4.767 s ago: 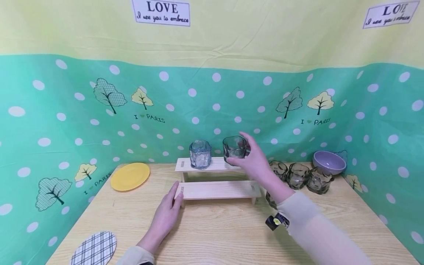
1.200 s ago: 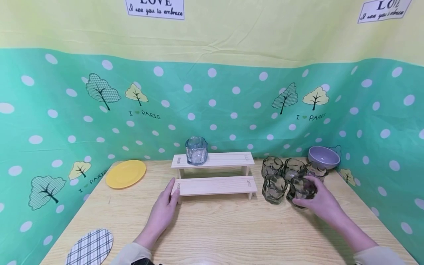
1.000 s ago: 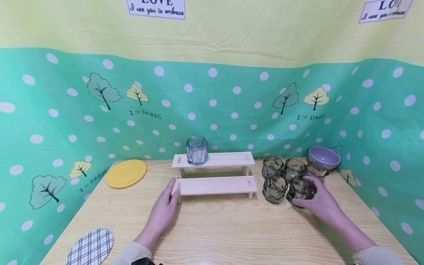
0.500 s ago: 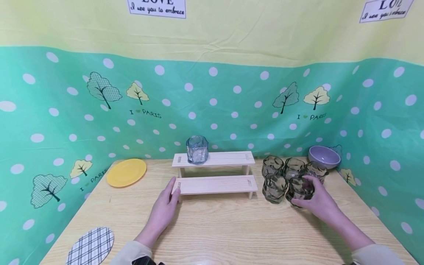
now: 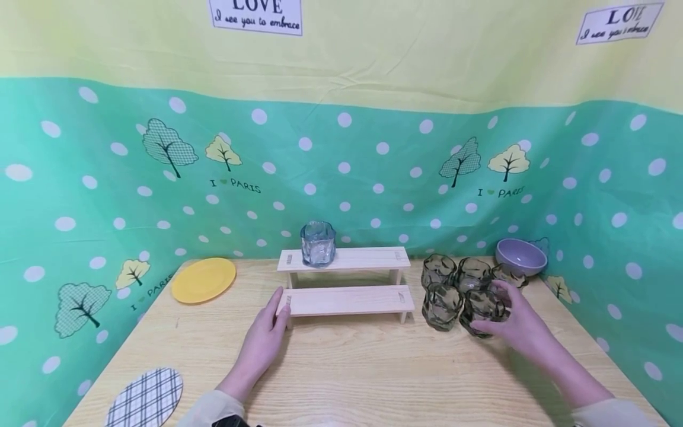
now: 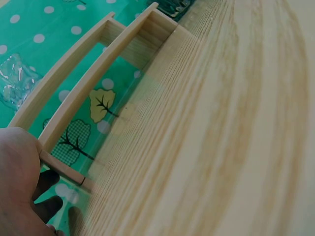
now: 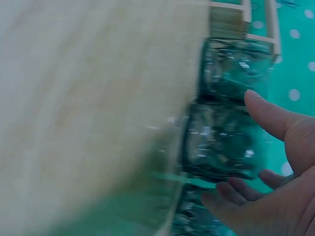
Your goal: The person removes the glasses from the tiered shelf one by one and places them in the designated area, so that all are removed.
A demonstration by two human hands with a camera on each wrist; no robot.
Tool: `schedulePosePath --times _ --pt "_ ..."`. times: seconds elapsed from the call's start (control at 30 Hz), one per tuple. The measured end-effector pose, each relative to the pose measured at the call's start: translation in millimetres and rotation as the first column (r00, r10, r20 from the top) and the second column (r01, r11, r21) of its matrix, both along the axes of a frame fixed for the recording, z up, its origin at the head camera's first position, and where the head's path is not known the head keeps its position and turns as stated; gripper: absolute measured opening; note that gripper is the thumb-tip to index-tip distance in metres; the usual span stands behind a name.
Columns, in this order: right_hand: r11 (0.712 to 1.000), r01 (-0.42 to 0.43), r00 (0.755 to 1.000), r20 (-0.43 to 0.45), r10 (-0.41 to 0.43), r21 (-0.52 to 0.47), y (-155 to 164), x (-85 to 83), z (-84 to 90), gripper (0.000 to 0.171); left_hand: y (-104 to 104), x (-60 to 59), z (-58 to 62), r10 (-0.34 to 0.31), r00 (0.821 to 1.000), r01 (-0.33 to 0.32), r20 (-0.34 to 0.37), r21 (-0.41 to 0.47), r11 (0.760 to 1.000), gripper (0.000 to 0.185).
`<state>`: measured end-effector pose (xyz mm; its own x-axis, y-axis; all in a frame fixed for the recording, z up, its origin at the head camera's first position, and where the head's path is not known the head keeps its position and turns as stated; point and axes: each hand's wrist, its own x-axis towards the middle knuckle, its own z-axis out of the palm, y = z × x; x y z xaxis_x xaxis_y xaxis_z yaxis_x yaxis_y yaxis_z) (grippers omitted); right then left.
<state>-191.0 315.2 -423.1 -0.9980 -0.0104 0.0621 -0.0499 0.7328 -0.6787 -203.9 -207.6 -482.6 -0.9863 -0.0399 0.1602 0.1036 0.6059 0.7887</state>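
Note:
My left hand (image 5: 262,339) holds the near left end of a two-tier wooden shelf (image 5: 347,301), thumb at the front edge and index finger along the side. In the left wrist view its other fingers (image 6: 47,207) extend beside the shelf's leg. A blue wavy glass (image 5: 318,246) stands at the left of the upper tier. To the shelf's right, my right hand (image 5: 525,332) is around a smoky grey glass (image 5: 480,311) on the table, thumb and fingers spread wide at its sides. In the right wrist view the thumb lies near the gap between this glass (image 7: 221,142) and its neighbour (image 7: 234,71).
Several more grey glasses (image 5: 441,305) cluster right of the shelf. Behind them sits a purple bowl (image 5: 522,256). At the left are a yellow plate (image 5: 204,280) and a plaid round mat (image 5: 146,397). A polka-dot cloth (image 5: 341,148) encloses the table's back and sides.
The grey glass my right hand held over the upper tier earlier now stands among the other grey glasses. My right hand has just loosened and drawn slightly right. The left hand stays on the shelf.

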Motion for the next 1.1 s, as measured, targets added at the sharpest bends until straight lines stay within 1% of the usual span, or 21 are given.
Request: schedulePosePath --times 0.1,0.3,0.47,0.6,0.87,0.93,1.1 --pt "1.0 -0.009 1.0 -0.023 0.009 0.004 -2 1.6 17.1 0.128 -1 0.4 0.0 0.001 1.0 -0.001 -0.002 -0.002 1.0 0.061" --pt "1.0 -0.021 0.992 -0.128 0.022 0.011 -17 -0.2 52.2 0.123 -1 -1.1 1.0 0.003 1.0 -0.003 -0.009 -0.016 1.0 0.061" --pt "0.997 -0.065 0.99 -0.132 0.058 -0.045 -42 -3.6 73.7 0.122 -1 -0.6 0.9 0.004 1.0 -0.004 -0.008 -0.014 1.0 0.061" --pt "0.993 -0.094 0.987 -0.139 0.083 -0.068 -67 -10.8 80.9 0.122 -1 -0.3 0.1 0.0 1.0 0.0 -0.01 -0.006 1.0 0.061" --pt "0.981 -0.158 0.979 -0.149 0.14 -0.117 -118 -28.7 84.6 0.12 1 -1.8 -1.8 0.006 1.0 -0.006 -0.017 -0.005 1.0 0.061" --pt "0.973 -0.181 0.976 -0.151 0.16 -0.142 -131 -33.6 86.3 0.12 1 -2.0 -2.4 0.006 1.0 -0.006 -0.019 -0.003 1.0 0.061" --pt "0.943 -0.23 0.97 -0.139 0.202 -0.239 -163 -46.1 88.3 0.12 0 -2.5 -4.1 -0.002 1.0 0.003 -0.031 0.01 1.0 0.061"
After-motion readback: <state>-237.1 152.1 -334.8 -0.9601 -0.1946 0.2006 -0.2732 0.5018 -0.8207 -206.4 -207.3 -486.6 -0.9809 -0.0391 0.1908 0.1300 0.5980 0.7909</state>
